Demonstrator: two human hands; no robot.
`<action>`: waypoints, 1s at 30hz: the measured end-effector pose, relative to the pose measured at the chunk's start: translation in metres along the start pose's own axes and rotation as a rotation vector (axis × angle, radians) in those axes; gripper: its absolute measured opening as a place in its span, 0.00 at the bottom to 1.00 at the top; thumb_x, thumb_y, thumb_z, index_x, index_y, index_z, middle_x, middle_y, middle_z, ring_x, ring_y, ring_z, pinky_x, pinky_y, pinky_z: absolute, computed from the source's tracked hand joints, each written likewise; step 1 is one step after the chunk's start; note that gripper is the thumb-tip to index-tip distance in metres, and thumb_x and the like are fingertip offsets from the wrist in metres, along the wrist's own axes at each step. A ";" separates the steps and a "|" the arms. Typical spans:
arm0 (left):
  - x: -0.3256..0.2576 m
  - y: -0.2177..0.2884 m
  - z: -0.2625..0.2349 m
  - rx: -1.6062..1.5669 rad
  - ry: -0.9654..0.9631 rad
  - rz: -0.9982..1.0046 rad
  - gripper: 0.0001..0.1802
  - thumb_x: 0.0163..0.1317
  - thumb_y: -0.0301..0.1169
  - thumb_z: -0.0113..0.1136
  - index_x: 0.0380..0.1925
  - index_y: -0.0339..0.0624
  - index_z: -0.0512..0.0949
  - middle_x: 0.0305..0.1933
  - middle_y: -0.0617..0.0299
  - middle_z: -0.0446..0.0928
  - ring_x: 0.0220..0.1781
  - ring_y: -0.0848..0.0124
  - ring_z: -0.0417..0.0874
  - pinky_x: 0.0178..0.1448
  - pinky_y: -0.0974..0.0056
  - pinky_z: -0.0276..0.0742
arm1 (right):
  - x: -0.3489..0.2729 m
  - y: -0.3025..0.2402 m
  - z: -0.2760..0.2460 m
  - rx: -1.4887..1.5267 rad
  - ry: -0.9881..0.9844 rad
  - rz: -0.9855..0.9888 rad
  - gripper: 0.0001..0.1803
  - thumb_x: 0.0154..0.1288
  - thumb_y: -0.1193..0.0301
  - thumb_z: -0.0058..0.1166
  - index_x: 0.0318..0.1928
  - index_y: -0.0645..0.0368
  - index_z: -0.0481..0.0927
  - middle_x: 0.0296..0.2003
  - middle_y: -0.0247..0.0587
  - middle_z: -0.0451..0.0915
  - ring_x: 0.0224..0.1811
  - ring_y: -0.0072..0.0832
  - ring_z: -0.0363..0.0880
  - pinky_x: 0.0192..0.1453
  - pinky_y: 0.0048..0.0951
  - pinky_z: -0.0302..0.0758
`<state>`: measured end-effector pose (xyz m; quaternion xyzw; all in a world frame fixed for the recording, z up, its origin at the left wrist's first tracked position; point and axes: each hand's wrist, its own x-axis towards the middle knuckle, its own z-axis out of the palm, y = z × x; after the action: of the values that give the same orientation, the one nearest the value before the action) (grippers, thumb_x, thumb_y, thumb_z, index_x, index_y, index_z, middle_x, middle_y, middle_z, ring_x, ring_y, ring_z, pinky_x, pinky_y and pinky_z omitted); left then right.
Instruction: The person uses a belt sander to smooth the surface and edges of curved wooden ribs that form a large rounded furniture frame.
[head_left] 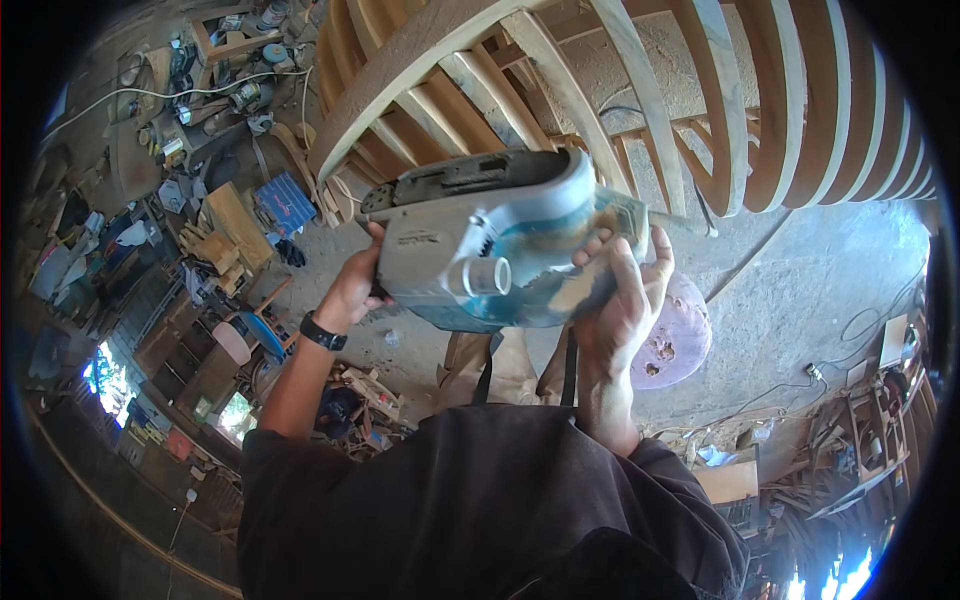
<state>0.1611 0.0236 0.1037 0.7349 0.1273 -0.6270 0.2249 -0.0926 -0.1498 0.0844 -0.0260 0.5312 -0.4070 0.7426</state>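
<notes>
A teal and grey belt sander (430,255) is held up in front of my chest, on its side, with its round dust port facing me. My left hand (352,287) grips its left end, thumb on the upper edge and fingers curled beneath. At the other end my right hand (622,305) supports the teal housing, fingers bent around a worn, tan-coloured patch. Part of each hand's fingers is hidden by the sander. Just beyond it stands a large wooden frame of curved, slatted ribs (620,60).
A round pinkish stool seat (672,335) is behind my right hand. Cords (815,372) lie on the concrete floor (770,260) to the right. Tools and wood scraps crowd the left, near a blue box (287,203). Stacked wood pieces (850,470) fill the lower right.
</notes>
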 end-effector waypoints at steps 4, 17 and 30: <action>-0.009 0.025 0.001 -0.015 0.027 0.033 0.47 0.64 0.74 0.34 0.40 0.39 0.81 0.22 0.64 0.77 0.13 0.78 0.72 0.12 0.77 0.56 | -0.002 -0.005 0.021 -0.032 0.013 -0.011 0.32 0.70 0.79 0.51 0.67 0.56 0.48 0.43 0.50 0.77 0.36 0.33 0.78 0.45 0.33 0.77; 0.020 -0.082 0.080 0.074 -0.014 -0.007 0.44 0.67 0.70 0.37 0.24 0.36 0.76 0.19 0.61 0.76 0.15 0.76 0.75 0.18 0.71 0.65 | 0.029 -0.014 -0.101 -0.306 0.161 -0.039 0.21 0.72 0.75 0.50 0.59 0.60 0.57 0.35 0.47 0.77 0.29 0.26 0.78 0.31 0.26 0.77; 0.108 -0.205 0.114 -0.547 -0.335 0.113 0.24 0.64 0.54 0.63 0.40 0.44 0.78 0.35 0.63 0.81 0.37 0.68 0.83 0.42 0.57 0.80 | 0.063 -0.002 -0.183 -0.651 0.124 -0.090 0.16 0.66 0.72 0.58 0.49 0.69 0.72 0.25 0.39 0.77 0.21 0.22 0.75 0.25 0.22 0.73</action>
<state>-0.0135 0.1349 -0.0495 0.5398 0.2114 -0.6682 0.4663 -0.2357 -0.1184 -0.0425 -0.2604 0.6757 -0.2491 0.6431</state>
